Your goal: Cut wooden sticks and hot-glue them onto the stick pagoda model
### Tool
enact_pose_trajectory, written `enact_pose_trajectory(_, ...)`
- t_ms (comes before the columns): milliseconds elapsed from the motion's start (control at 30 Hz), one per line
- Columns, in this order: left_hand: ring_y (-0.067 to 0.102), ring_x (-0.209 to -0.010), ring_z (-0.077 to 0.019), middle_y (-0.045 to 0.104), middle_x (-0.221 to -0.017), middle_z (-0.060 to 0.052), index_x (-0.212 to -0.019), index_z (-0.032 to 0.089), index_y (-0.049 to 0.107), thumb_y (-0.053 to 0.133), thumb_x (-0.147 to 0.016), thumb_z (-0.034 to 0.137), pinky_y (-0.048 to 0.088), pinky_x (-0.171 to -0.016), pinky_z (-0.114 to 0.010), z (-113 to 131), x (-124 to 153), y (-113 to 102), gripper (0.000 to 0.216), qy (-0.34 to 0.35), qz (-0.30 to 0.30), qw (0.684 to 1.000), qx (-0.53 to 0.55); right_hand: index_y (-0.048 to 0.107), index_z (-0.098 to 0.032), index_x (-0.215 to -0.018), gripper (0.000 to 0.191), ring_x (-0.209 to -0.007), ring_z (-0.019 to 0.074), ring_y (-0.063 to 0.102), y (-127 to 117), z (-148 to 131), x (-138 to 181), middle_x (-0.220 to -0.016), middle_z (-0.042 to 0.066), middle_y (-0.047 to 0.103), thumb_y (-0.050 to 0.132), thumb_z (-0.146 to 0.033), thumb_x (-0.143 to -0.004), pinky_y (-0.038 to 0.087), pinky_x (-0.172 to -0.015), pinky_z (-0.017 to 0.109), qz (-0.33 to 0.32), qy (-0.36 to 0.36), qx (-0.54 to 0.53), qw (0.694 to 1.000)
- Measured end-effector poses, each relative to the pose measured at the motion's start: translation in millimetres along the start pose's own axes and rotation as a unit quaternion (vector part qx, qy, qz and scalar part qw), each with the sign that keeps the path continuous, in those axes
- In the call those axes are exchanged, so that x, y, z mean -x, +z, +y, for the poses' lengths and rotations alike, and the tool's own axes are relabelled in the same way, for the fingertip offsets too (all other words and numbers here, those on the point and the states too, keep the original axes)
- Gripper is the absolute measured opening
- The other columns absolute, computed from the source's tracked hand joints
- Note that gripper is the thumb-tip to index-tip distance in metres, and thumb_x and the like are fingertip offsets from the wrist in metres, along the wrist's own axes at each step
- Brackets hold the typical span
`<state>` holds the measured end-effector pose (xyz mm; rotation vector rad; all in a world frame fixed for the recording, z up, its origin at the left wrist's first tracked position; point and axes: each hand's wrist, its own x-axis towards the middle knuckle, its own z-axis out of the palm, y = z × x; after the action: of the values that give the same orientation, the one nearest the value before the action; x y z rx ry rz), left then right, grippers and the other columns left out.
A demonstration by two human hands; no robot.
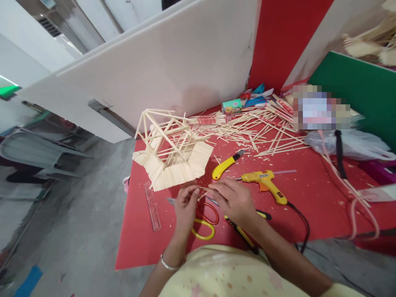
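My left hand point(185, 206) and my right hand point(232, 198) meet above the red table point(309, 198), both pinching a thin wooden stick point(202, 189) between their fingertips. Just beyond them stands a stick-built house model point(171, 150) with slatted roof panels. Under my hands lie scissors point(206, 222) with red and yellow handles. A yellow glue gun point(266, 183) rests to the right of my right hand, its black cord point(301, 220) trailing off the front edge.
A yellow utility knife point(224, 165) lies near the model, a clear ruler point(152, 206) at the table's left. Loose sticks point(262, 128) are heaped at the back, by a plastic bag point(349, 144). White boards point(173, 70) wall off the rear. Grey floor point(77, 231) lies left.
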<state>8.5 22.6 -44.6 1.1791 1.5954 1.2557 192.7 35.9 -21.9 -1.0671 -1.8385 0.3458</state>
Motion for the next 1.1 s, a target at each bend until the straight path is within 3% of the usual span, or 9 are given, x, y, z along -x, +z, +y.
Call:
enact_pose_trajectory(233,0.068,-0.085,-0.0193,0.072,-0.097,-0.008,-0.097,0.02,0.078,0.074,-0.084,0.041,0.056,-0.075,-0.031,-9.2,-3.0,4.3,0.024,0.024,0.027,0.999,0.001,0.071,-0.02,-0.107,0.015,-0.092,0.0179,0.067,3.4,1.6,2.4,-0.097,0.007,0.073,0.063,-0.019,-0.095,0.056,-0.084,0.032,-0.01,0.0,0.001,1.0)
enact_pose_trajectory(467,0.066,-0.074,-0.017,0.074,-0.081,-0.005,-0.086,0.019,0.077,0.069,-0.087,0.037,0.053,-0.07,-0.028,-3.5,-8.0,12.1,0.019,0.03,0.023,0.998,0.04,0.072,-0.019,-0.104,0.013,-0.087,0.0176,0.07,2.3,-6.1,-7.2,-0.093,0.007,0.075,0.065,-0.016,-0.092,0.058,-0.08,0.031,0.005,-0.039,0.003,0.999)
enact_pose_trajectory(700,0.067,-0.075,-0.0173,0.076,-0.084,-0.006,-0.088,0.019,0.079,0.068,-0.087,0.03,0.051,-0.069,-0.028,-6.0,-13.6,14.7,0.015,0.044,0.029,0.997,0.065,0.072,-0.022,-0.101,0.014,-0.079,0.0169,0.069,7.7,-14.7,-20.5,-0.087,0.005,0.075,0.063,-0.016,-0.093,0.058,-0.074,0.03,-0.047,-0.065,-0.015,0.997)
enact_pose_trajectory(900,0.069,-0.078,-0.0186,0.077,-0.085,-0.007,-0.087,0.021,0.08,0.066,-0.089,0.029,0.053,-0.069,-0.028,-11.3,-14.3,7.8,0.017,0.061,0.051,0.995,0.055,0.072,-0.021,-0.105,0.016,-0.084,0.0169,0.069,25.0,-8.7,-17.4,-0.092,0.006,0.075,0.062,-0.015,-0.093,0.058,-0.077,0.031,-0.12,-0.079,-0.026,0.989)
enact_pose_trajectory(1100,0.071,-0.084,-0.0201,0.079,-0.091,-0.007,-0.092,0.023,0.08,0.063,-0.092,0.03,0.054,-0.078,-0.032,-12.7,-12.6,7.5,0.019,0.102,0.032,0.994,0.016,0.066,-0.022,-0.124,0.031,-0.103,0.0215,0.067,32.0,3.7,-7.7,-0.11,0.011,0.071,0.064,-0.018,-0.093,0.058,-0.089,0.038,-0.121,-0.065,-0.033,0.99)
